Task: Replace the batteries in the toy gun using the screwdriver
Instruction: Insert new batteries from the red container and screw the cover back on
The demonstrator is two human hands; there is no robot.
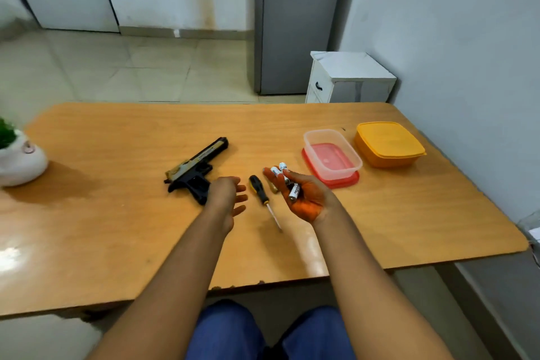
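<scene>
We have both hands over the wooden table (117,228), forearms reaching in from the near edge. Our right hand (304,193) is palm-up, fingers loosely curled round a small bunch of AA batteries (285,180); white-labelled cells, at least three visible, one lying across the palm, the others sticking up past the fingertips. Exact count we cannot tell. Our left hand (226,194) is empty, fingers straight and relaxed, hovering just right of the gun's grip; whether it touches it is unclear.

Toy gun (195,169): black with a tan/gold slide, lying flat on its side, barrel pointing away and to the right, grip toward us.

Screwdriver (263,197): black-and-yellow handle, lying on the table between the two hands, tip toward us. Neither hand touches it.

Right of the batteries: clear plastic container (333,155) sitting on its red lid (344,181), open. Further right, a closed orange container (388,145), apart from the clear one.

Far left edge: white pot with a green plant (17,155).
</scene>
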